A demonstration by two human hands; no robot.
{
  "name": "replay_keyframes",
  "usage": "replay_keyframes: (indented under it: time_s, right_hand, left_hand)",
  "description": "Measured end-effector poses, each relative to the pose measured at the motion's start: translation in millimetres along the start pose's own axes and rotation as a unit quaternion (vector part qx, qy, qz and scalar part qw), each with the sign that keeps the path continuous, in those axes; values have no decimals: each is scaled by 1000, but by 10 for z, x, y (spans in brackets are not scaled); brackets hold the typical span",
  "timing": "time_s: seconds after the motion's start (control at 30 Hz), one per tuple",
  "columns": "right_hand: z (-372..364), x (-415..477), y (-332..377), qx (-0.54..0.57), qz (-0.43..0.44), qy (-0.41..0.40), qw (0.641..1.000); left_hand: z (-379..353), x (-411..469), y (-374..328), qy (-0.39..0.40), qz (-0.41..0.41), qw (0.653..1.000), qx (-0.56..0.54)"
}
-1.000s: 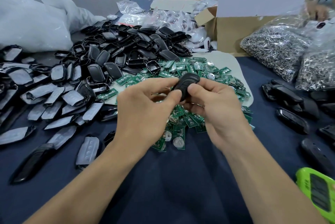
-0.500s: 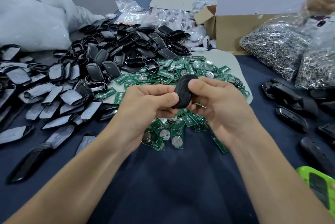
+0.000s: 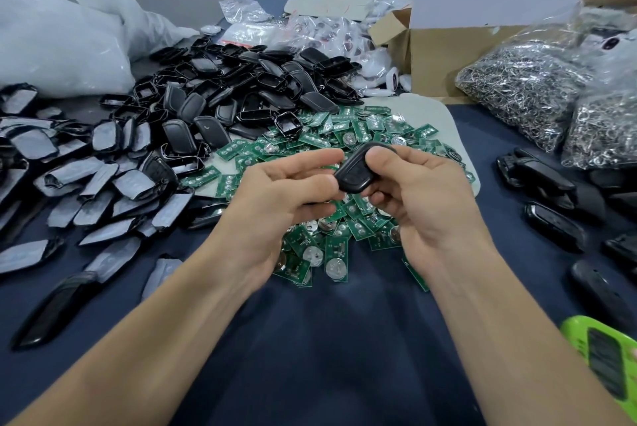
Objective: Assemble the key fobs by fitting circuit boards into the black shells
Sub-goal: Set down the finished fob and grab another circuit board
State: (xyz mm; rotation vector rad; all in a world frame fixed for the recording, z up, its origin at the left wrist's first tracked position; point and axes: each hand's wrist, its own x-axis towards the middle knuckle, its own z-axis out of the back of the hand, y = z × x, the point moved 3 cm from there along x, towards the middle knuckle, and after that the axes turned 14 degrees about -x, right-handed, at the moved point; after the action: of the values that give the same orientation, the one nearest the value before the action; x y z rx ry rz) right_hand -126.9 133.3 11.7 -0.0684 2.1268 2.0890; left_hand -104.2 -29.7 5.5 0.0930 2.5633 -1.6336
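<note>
Pinching one shell (image 3: 356, 174), centre frame: left hand (image 3: 286, 191) and right hand (image 3: 425, 205) both curled on it. Few fobs (image 3: 537, 177) look done at right; piles of shells (image 3: 248, 81), boards (image 3: 375, 131) left.

Two bare arms come in from the bottom corners, and the hands meet in the middle of the view. The left forearm (image 3: 144, 332) angles up to the right, and the right forearm (image 3: 517, 332) angles up to the left. The left hand (image 3: 275, 198) shows its back, fingers curled, thumb tip pressed against the lower end of a small black fob (image 3: 355, 175). The right hand (image 3: 424, 205) pinches the fob's upper end between curled fingers above and below.
</note>
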Motion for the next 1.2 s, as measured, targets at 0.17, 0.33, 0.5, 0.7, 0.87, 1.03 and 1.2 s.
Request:
replay_keyframes:
  time_s: [0.17, 0.33, 0.5, 0.7, 0.87, 1.03, 1.2]
  right_hand:
    - [-36, -17, -21, -4, 9, 12, 1000]
    - [-8, -23, 10, -95, 68, 50, 992]
    - [-13, -42, 45, -111, 80, 76, 988]
    - [-68, -52, -18, -20, 17, 68, 997]
    - [3, -41, 22, -197, 104, 22, 975]
    - [-27, -146, 102, -413, 256, -42, 873]
    - [-189, -248, 103, -444, 282, -3, 851]
  left_hand:
    - [-1, -1, 31, -2, -16, 1000, 5]
    - [53, 28, 14, -29, -24, 999, 20]
    - [56, 38, -17, -30, -17, 999, -1]
    - [71, 46, -4, -26, -23, 992, -125]
    - [113, 66, -27, -62, -36, 995, -65]
    - [157, 54, -67, -109, -65, 992, 23]
    - [162, 57, -66, -109, -8, 993, -49]
